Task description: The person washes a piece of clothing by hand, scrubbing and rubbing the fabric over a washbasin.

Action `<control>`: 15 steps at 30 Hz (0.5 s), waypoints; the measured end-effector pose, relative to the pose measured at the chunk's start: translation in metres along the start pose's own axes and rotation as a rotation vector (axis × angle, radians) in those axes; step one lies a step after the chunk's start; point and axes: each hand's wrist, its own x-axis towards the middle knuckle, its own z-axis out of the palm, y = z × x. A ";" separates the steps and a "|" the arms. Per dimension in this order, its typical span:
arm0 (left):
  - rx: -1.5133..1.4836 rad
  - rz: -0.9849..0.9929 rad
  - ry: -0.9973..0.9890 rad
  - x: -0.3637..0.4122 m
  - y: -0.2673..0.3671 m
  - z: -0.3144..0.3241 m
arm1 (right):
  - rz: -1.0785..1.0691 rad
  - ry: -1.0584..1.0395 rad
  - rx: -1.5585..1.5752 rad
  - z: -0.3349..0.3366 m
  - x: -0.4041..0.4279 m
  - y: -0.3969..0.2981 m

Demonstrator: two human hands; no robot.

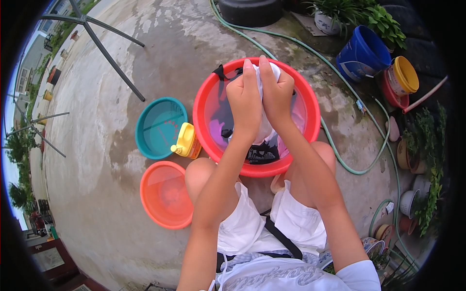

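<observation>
Over a large red plastic basin between the knees, my left hand and my right hand are pressed side by side, thumbs up. Both grip a bunched white cloth, which shows between and beyond the fingers. Below them the basin holds water with soaking clothes. A black garment floats by the near rim, and a purple cloth lies at the left. One black strip of cloth hangs over the far left rim. My wrists hide part of the basin's middle.
Left of the basin stand a yellow jug, a teal basin with water and an orange basin. A green hose curls across the concrete at the right, near a blue bucket and a yellow bucket. Metal rack legs rise at upper left.
</observation>
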 end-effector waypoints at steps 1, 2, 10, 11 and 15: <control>-0.026 -0.004 0.037 0.004 0.002 -0.001 | -0.033 0.000 -0.016 0.002 -0.006 -0.004; -0.078 -0.082 0.102 0.011 0.002 -0.003 | -0.092 -0.082 -0.053 0.003 -0.013 -0.004; 0.135 0.020 -0.086 -0.008 -0.003 0.004 | 0.077 -0.045 0.069 -0.012 0.008 -0.005; 0.133 0.022 -0.086 -0.007 -0.006 0.002 | 0.074 -0.046 0.068 -0.012 0.008 -0.004; 0.121 -0.018 -0.075 0.005 -0.006 -0.009 | 0.001 0.026 0.011 0.001 -0.008 -0.007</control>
